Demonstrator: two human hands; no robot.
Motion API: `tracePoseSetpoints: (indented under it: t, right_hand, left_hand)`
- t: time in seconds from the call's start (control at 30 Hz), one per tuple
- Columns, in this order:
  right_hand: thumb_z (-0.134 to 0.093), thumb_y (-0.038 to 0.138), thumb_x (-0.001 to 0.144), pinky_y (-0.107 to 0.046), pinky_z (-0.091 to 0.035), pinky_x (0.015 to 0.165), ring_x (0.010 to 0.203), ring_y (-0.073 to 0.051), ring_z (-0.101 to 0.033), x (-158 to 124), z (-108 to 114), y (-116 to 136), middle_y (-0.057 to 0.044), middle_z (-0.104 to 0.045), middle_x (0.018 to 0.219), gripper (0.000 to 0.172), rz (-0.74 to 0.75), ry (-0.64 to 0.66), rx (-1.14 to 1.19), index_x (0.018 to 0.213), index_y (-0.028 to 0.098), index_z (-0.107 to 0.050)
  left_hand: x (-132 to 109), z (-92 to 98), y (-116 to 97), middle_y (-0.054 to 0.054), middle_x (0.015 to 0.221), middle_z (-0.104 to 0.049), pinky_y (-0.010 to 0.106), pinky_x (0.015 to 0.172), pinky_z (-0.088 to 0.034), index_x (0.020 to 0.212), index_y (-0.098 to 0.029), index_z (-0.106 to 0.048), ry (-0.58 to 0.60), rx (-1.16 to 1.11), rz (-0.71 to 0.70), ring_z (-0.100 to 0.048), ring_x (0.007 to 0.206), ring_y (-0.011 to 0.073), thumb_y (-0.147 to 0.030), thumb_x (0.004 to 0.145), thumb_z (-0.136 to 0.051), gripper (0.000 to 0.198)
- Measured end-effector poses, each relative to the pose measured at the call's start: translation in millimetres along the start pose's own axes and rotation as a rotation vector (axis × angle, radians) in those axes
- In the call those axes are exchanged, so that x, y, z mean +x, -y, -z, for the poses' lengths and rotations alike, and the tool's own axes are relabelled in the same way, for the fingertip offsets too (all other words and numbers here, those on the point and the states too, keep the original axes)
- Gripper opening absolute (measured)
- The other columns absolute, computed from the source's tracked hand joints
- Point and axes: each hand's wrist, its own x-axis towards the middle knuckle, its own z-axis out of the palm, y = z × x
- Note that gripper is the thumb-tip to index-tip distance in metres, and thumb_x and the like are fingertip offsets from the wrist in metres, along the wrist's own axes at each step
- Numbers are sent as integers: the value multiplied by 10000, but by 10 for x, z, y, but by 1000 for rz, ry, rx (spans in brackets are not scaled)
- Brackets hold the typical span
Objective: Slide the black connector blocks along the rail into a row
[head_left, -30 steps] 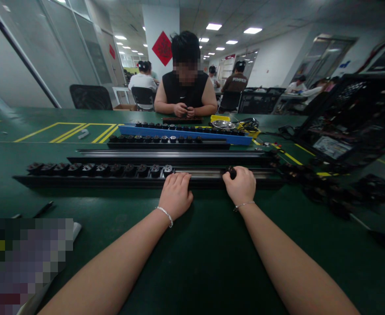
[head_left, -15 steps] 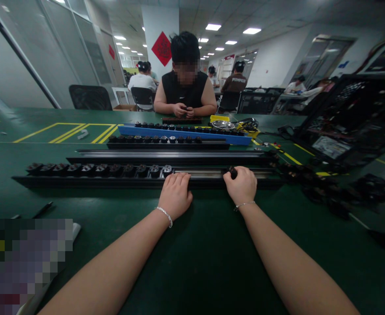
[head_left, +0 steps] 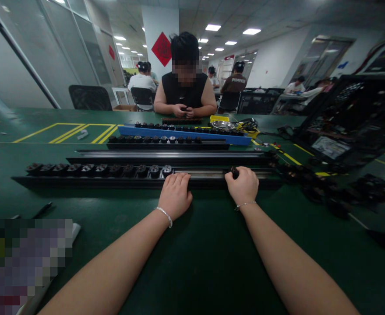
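A long black track rail (head_left: 208, 183) lies across the bench, with several round black sockets (head_left: 128, 170) lined up along its left half. My left hand (head_left: 175, 192) is closed over the rail's near edge, just beside the last socket of that row, with its fingers bent onto the top. Farther right along the same rail, my right hand (head_left: 244, 186) pinches a small black socket (head_left: 234, 172) at the open channel. The fingers partly hide this piece, so I cannot tell whether it is seated in the rail.
Behind lie a bare rail (head_left: 166, 155), another rail with sockets (head_left: 166, 143) and a blue rail (head_left: 185, 133). Loose black sockets (head_left: 330, 194) are heaped at right beside a black rack (head_left: 353, 118). A person (head_left: 187, 87) sits opposite, hands together. A pen (head_left: 43, 210) lies left.
My right hand has shifted slightly to the right along the rail with the socket. My left hand has stayed in place.
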Motion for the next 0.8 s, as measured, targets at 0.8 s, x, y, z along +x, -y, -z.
tracePoseSetpoints:
  t: [0.8]
  right_hand:
    - [-456, 337, 724, -372, -363, 785, 863, -256, -520, 27, 19, -65, -128, -633, 927, 308, -37, -18, -25, 851, 131, -647]
  left_hand:
    - [7, 20, -6, 98, 1201, -572, 402, 1033, -305, 1206, -141, -495, 5, 16, -8, -477, 1127, 250, -218, 763, -501, 450]
